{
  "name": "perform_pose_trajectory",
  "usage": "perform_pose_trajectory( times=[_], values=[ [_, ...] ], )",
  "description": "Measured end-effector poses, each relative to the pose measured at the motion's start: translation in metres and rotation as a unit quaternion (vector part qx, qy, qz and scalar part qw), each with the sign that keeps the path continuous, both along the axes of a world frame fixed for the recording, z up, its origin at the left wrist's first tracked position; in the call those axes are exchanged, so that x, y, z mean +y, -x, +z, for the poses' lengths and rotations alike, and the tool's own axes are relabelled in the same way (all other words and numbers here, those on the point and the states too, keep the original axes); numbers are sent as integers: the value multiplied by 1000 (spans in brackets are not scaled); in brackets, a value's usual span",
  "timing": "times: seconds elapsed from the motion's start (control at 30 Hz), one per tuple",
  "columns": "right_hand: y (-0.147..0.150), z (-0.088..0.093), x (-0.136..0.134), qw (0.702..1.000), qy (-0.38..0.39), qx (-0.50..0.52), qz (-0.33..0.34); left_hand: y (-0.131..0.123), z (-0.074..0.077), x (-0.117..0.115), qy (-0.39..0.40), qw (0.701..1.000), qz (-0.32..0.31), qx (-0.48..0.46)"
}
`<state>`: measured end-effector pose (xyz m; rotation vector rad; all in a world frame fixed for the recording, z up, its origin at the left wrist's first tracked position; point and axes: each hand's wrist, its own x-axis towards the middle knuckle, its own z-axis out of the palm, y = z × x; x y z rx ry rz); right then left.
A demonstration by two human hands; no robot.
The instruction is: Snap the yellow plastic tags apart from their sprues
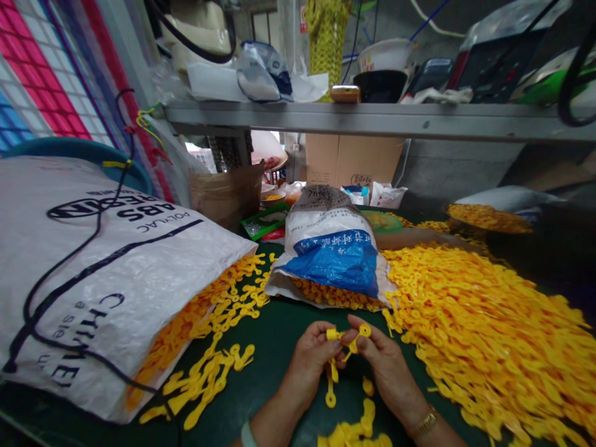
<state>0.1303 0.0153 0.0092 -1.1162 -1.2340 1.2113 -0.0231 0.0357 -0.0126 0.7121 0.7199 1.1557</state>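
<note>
Both hands meet above the dark green tabletop [265,347], close to its front. My left hand [313,354] is closed on a yellow plastic piece [331,334] with a short round end, and a strip with a ring hangs below it. Between the thumb and fingers of my right hand [384,360] is another yellow plastic piece [364,330] with a round, holed end. The two pieces are close together; whether they touch I cannot make out. Several loose yellow pieces [356,431] lie below the hands.
At the right spreads a big heap of yellow pieces [488,316]. A white sack [116,261] spills similar pieces at the left, with a black cord [40,285] across it. A blue-and-white bag [333,261] of small yellow parts stands ahead, under a metal shelf [372,118].
</note>
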Motion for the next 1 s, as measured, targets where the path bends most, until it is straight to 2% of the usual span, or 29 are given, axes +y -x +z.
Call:
perform_pose_trajectory(
  times=[0.13, 0.23, 0.37, 0.47, 0.73, 1.0],
  values=[
    [-6, 0, -1, 1000, -13, -2, 22, 6, 0, 1, -5, 999, -20, 28],
    [-4, -6, -2, 998, 11, 46, 32, 8, 2, 0, 18, 999, -28, 40],
    [3, -8, -4, 992, 51, 110, 37, 7, 8, -3, 31, 997, -68, 10],
    [5, -5, -4, 994, 57, 90, 19, 7, 11, -5, 37, 996, -79, -21],
    [9, -2, -4, 998, 51, 43, -20, 7, 11, -5, 98, 992, -47, -68],
    [13, -7, -5, 999, 27, 26, -31, 5, 6, -7, 85, 990, -72, -82]
  ],
)
